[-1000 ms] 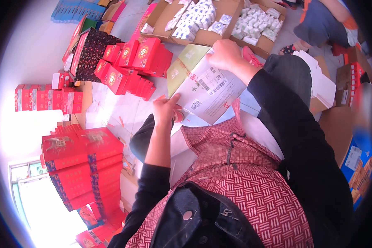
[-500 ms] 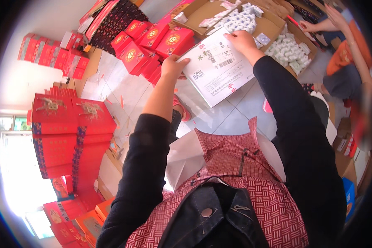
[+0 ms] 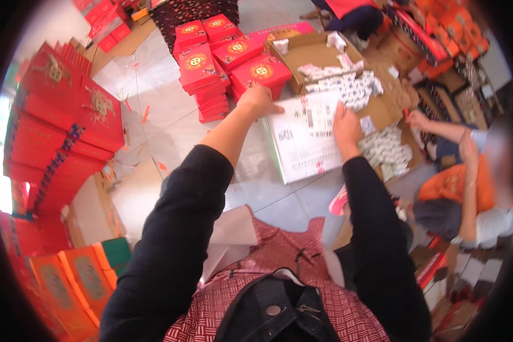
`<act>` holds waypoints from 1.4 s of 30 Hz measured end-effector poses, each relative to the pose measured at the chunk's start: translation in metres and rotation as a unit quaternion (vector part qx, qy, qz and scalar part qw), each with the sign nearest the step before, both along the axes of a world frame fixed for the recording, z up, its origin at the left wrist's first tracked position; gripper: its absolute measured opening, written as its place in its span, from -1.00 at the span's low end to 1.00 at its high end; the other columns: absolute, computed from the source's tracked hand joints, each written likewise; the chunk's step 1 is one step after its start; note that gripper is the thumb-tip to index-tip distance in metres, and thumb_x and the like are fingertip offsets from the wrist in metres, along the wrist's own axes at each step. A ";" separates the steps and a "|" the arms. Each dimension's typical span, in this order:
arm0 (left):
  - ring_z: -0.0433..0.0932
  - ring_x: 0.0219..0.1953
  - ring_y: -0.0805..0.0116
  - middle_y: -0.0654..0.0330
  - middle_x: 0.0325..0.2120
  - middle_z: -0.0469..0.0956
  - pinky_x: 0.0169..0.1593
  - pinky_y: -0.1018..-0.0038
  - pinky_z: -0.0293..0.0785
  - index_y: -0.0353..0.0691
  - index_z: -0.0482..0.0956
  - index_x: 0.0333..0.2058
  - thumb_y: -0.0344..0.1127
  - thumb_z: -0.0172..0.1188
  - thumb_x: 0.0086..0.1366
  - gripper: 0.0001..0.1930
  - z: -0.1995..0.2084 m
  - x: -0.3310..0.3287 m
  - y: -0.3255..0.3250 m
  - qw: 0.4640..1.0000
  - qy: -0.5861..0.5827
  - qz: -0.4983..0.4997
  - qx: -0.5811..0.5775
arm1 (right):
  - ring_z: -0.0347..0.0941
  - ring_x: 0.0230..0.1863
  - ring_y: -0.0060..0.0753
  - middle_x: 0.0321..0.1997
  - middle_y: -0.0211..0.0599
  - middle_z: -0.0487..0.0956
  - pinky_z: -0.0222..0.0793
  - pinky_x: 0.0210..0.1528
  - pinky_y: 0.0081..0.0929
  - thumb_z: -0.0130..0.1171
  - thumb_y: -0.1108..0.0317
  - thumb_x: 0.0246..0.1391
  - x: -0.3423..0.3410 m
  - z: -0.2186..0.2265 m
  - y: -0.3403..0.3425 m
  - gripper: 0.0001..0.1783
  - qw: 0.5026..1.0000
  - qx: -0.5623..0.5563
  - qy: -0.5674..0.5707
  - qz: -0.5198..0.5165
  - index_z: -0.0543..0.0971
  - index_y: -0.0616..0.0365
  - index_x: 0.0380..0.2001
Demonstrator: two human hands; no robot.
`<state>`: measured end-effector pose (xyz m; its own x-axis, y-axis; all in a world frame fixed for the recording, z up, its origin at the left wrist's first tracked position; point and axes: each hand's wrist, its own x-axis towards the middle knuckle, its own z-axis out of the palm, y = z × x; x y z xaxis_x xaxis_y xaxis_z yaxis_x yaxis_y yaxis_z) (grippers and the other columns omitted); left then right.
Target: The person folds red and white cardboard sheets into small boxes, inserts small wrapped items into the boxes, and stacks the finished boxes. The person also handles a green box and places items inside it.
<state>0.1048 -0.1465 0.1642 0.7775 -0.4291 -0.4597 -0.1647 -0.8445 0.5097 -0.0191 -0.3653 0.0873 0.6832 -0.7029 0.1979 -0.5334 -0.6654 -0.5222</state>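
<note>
The white rectangular cardboard box (image 3: 308, 142) is at upper centre of the frame, printed face up. The left hand (image 3: 257, 102) is clamped on its upper-left corner, the right hand (image 3: 346, 130) on its right edge; the 2 hands are apart, probably to share the weight and limit tilting. Red cardboard boxes with gold medallions (image 3: 261, 71) stand stacked to its upper left, presumably for compactness.
</note>
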 end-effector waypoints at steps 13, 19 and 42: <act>0.45 -0.01 0.06 -0.08 -0.11 0.49 0.04 0.29 0.36 -0.39 0.44 -0.08 0.05 0.43 -0.20 -0.23 -0.045 -0.025 -0.003 0.975 -0.046 0.117 -0.184 | 0.48 -0.30 0.12 -0.38 0.04 0.57 0.34 -0.21 -0.13 -0.02 -0.23 0.02 -0.007 -0.014 -0.010 -0.36 0.998 -0.012 -0.049 0.042 0.54 0.26 -0.37; -0.05 0.30 -0.07 -0.25 0.21 0.01 0.32 0.28 -0.10 -0.49 -0.09 0.21 -0.14 0.29 0.05 -0.07 -0.105 -0.158 -0.038 0.819 -0.163 0.371 -0.406 | 0.49 -0.27 0.02 -0.32 0.00 0.58 0.33 -0.16 -0.19 -0.15 -0.12 0.16 -0.026 0.001 0.002 -0.39 0.999 0.013 -0.006 0.052 0.52 0.30 -0.29; -0.21 0.34 -0.08 -0.21 0.26 -0.16 0.33 0.17 -0.21 -0.47 -0.19 0.23 -0.18 0.15 0.16 -0.14 -0.101 -0.158 -0.028 0.828 -0.104 0.343 -0.432 | 0.46 -0.21 -0.08 -0.20 0.08 0.54 0.33 -0.11 -0.27 -0.22 -0.08 0.22 -0.028 -0.010 0.001 -0.36 0.988 0.108 -0.072 0.080 0.47 0.41 -0.16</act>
<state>-0.0529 -0.1749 0.0632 0.9981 0.0482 -0.0377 0.0429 -0.1109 0.9929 -0.0473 -0.3640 0.0771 0.7650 -0.6244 0.1576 -0.3401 -0.5996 -0.7245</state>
